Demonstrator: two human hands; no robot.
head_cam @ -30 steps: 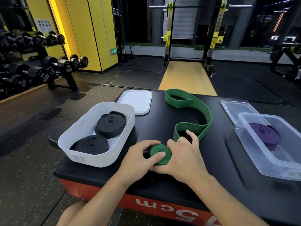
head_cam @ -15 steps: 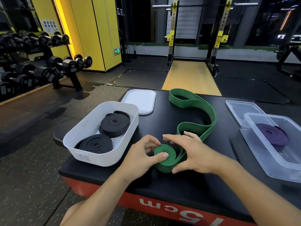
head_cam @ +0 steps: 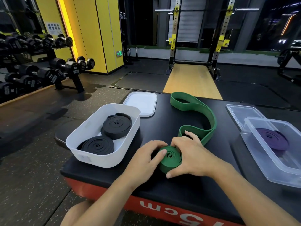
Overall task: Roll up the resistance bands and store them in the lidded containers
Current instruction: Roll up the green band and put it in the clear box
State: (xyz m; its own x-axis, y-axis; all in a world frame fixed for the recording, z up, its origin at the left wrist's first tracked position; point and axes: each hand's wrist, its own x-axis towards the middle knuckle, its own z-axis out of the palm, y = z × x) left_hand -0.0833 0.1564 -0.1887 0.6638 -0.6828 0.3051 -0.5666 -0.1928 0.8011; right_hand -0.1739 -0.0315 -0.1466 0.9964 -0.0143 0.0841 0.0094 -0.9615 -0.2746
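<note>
Coil [head_cam: 170, 158] of green band [head_cam: 210, 118] is fatter than a second ago, so the rolling is advancing
The left hand [head_cam: 145, 159] grips the coil at its 9 o'clock and the right hand [head_cam: 192, 156] clasps it at 3, on the tabletop [head_cam: 162, 128]; the loose band trails toward 1 o'clock, seemingly most of it unrolled

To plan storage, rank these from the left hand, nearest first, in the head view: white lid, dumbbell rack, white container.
From the left hand:
1. white container, just to its left.
2. white lid, farther back, behind that container.
3. dumbbell rack, far back on the left.
</note>
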